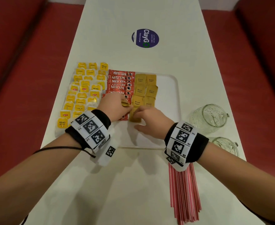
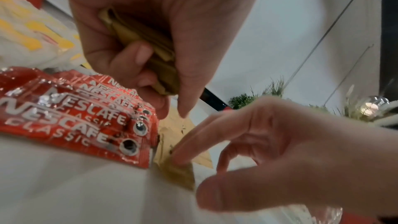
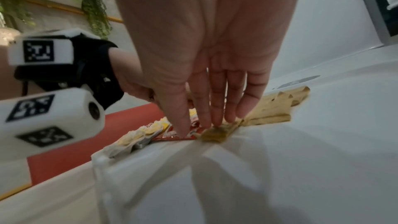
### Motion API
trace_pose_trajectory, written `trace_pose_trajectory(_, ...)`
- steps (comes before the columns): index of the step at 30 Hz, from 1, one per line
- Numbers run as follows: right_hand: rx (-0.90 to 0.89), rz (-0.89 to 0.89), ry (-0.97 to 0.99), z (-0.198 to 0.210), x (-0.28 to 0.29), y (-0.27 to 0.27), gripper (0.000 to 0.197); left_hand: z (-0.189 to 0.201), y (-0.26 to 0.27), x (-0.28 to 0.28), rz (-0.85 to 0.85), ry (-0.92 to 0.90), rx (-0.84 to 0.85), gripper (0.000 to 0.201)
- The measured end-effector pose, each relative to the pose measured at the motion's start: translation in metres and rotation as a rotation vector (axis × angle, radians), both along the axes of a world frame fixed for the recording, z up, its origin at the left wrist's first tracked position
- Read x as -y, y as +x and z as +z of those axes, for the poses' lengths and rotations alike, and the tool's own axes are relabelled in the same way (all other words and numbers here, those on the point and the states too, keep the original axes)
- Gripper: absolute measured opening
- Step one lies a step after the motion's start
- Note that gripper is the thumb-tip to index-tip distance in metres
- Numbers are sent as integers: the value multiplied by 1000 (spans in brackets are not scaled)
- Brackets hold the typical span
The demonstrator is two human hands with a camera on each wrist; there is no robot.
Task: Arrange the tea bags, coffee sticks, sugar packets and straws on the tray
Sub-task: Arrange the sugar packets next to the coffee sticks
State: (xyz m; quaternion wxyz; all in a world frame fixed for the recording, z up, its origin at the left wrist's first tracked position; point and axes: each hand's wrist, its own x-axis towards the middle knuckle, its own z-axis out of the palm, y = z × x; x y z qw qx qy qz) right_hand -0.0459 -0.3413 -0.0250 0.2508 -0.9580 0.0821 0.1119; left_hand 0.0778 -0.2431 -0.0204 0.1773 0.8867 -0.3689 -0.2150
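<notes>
While left hand [image 1: 115, 105] clutches spare sugar packets [image 2: 137, 40], right hand [image 1: 149, 120], fingers [image 3: 217, 106] extended, should square the near packet [image 1: 134, 116] flush beside the coffee sticks [image 1: 120, 82].

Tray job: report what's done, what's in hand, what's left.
Done: tea bags and coffee sticks lie in rows on the tray. In hand: the left hand grips spare sugar packets while the right hand presses one onto the brown sugar rows. Left: the straws lie off the tray.
</notes>
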Motion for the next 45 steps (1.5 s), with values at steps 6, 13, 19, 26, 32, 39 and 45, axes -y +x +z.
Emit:
trace_pose_trajectory(6,150,-133,119,10,-2,-4,23,6,-8,-5,207,-311,-717,39)
trace_pose_trajectory(13,273,-451,370,37,3,-20,32,25,-30,0,318,-365,-1168,50)
trace_pose_trajectory(19,258,-570,437,34,3,-35,7,38,-51,-7,196,-280,-1212,47)
trace_pose_trajectory(26,286,-714,772,33,0,-55,12,30,-52,-24,136,-285,-972,32)
trace_pose_trajectory(32,297,-818,1039,32,0,-66,18,29,-54,-33,162,-396,-798,22)
trace_pose_trajectory(39,258,-703,828,31,-1,-68,6,41,-63,-19,20,-500,-598,18)
trace_pose_trajectory(45,178,-895,1238,38,0,-64,27,27,-59,-22,-160,-714,-300,20)
